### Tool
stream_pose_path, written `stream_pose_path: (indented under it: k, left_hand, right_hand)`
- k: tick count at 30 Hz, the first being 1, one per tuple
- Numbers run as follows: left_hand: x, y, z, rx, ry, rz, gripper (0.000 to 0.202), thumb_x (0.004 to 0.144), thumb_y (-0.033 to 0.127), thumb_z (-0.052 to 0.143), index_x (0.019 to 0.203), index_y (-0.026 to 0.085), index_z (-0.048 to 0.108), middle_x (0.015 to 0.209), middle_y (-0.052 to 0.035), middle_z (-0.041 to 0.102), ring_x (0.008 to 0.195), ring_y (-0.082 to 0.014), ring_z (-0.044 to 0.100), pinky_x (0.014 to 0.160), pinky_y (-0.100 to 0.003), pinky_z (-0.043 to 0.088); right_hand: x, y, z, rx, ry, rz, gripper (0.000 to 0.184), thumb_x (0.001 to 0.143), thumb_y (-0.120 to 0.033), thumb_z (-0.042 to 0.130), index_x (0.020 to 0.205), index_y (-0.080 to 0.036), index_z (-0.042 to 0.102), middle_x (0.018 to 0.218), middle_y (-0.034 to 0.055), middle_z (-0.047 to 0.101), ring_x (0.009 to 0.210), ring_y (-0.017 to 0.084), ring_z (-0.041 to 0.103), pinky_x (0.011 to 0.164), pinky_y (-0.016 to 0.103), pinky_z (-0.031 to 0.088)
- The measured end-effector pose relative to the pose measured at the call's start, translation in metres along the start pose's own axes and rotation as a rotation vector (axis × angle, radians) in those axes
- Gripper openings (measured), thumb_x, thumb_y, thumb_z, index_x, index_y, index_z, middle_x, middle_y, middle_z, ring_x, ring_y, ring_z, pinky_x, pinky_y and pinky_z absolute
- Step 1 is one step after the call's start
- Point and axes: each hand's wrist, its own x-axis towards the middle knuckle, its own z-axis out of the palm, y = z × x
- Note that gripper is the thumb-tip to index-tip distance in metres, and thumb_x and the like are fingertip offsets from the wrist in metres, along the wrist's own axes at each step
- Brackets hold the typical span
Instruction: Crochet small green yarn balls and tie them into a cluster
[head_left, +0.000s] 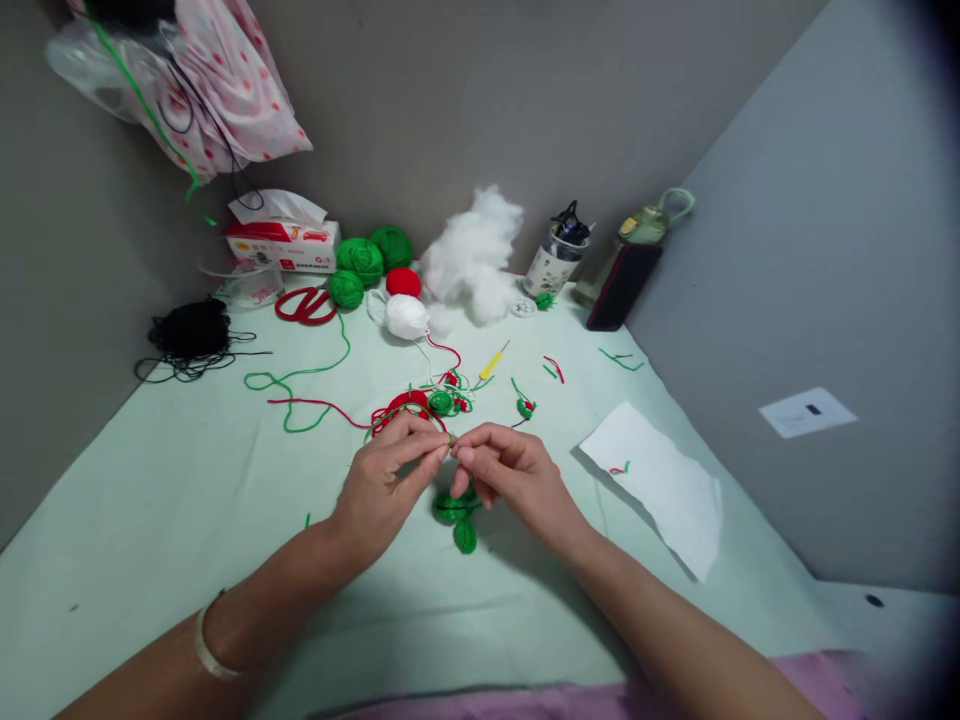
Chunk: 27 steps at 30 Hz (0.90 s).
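Observation:
My left hand (394, 475) and my right hand (517, 475) meet above the middle of the table, both closed in a pinch. Between the fingertips shows a small greenish bit, too small to name. Just beneath my hands lies a green crocheted piece (450, 507) with a dark line across it, partly covered by my right fingers. Beyond my left fingers, a heap of red yarn (405, 405) lies beside a small green ball (440, 402). A small green and red crocheted piece (525, 407) rests past my right hand.
Scissors (306, 306), green yarn balls (360, 262), white yarn (406, 316) and stuffing (476, 260) stand toward the back. A yellow-handled hook (491, 366) lies mid-table. Black yarn (191, 330) is at left; white paper (660, 485), a pen cup (553, 265) and a bottle (645, 228) at right.

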Motion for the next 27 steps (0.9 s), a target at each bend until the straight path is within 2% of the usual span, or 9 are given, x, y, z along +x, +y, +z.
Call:
stream_pose_path:
  k: [12, 21, 27]
  left_hand:
    - [0.0011, -0.0029, -0.004, 0.257, -0.019, 0.267, 0.02, 0.096, 0.01, 0.057, 0.101, 0.016, 0.076, 0.091, -0.0061, 0.066, 0.084, -0.0149, 0.066, 0.075, -0.025, 0.054]
    - [0.0049, -0.0026, -0.0087, 0.449, -0.015, 0.371, 0.02, 0.095, 0.009, 0.058, 0.104, 0.011, 0.076, 0.089, -0.0081, 0.067, 0.08, -0.0157, 0.066, 0.074, -0.025, 0.056]
    - [0.0052, -0.0055, -0.0078, 0.483, 0.016, 0.447, 0.018, 0.096, 0.009, 0.059, 0.104, 0.015, 0.074, 0.087, -0.005, 0.066, 0.076, -0.014, 0.064, 0.068, -0.024, 0.055]
  right_hand:
    - [-0.0003, 0.0037, -0.002, -0.015, -0.018, 0.033, 0.028, 0.087, -0.046, 0.072, 0.087, -0.018, 0.069, 0.061, 0.0008, 0.073, 0.043, 0.007, 0.047, 0.047, 0.023, 0.036]
    - [0.0001, 0.0029, 0.0025, 0.029, -0.046, 0.079, 0.03, 0.087, -0.047, 0.072, 0.083, -0.019, 0.065, 0.06, 0.0004, 0.072, 0.041, 0.007, 0.046, 0.046, 0.021, 0.034]
    - [0.0006, 0.0032, 0.0035, 0.038, -0.057, 0.084, 0.031, 0.087, -0.048, 0.07, 0.084, -0.018, 0.063, 0.059, 0.0005, 0.073, 0.04, 0.007, 0.047, 0.046, 0.021, 0.033]
